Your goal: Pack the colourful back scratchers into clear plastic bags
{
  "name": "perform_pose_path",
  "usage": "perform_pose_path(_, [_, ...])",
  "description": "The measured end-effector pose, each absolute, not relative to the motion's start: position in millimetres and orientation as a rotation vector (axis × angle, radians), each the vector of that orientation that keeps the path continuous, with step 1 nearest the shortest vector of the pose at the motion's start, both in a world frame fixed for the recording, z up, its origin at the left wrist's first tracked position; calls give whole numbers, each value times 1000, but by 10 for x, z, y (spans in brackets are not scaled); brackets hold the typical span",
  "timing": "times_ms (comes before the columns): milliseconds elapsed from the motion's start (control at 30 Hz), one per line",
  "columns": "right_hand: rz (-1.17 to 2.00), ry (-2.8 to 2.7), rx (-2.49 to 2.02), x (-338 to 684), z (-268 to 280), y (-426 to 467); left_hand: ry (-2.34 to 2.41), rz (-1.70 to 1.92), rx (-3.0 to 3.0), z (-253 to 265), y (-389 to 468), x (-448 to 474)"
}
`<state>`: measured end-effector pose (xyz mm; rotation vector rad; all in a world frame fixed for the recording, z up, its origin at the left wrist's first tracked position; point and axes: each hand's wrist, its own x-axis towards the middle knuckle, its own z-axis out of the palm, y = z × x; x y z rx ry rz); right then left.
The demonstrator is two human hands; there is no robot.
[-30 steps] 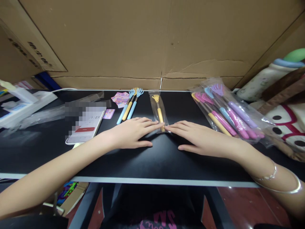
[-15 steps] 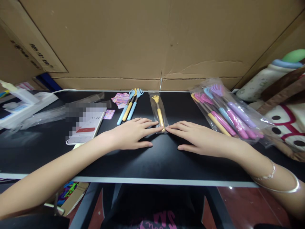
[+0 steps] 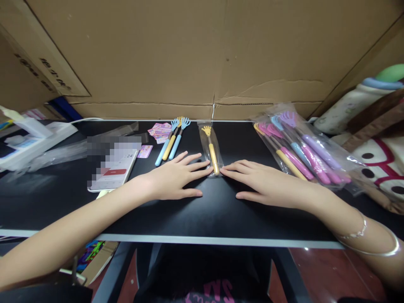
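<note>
A yellow back scratcher with a hand-shaped head lies in a clear plastic sleeve in front of me, head end away. My left hand rests flat with spread fingers, its fingertips at the left edge of the sleeve. From the other side, my right hand lies flat, fingertips at the sleeve's lower right edge. Neither hand grips anything. Beyond my left hand are three unwrapped scratchers, two blue and one yellow. To the right, a clear bag holds several scratchers in pink, purple, blue and yellow.
Small pink cards lie near the back edge of the black table. At left are a phone, crumpled plastic and a white power strip. A bottle and plush bag stand at right. Cardboard walls the back.
The fingers of my left hand have spread wider, the upper ones lifting away from the sleeve. My right hand and the wrapped scratcher have barely moved.
</note>
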<state>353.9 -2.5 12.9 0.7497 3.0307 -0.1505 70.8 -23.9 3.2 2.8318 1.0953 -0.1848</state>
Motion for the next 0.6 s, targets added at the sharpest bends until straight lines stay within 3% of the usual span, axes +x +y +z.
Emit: perform_pose_path(600, [-157, 3138, 793, 3482, 73, 18, 1085, 86, 2951, -28, -179, 755])
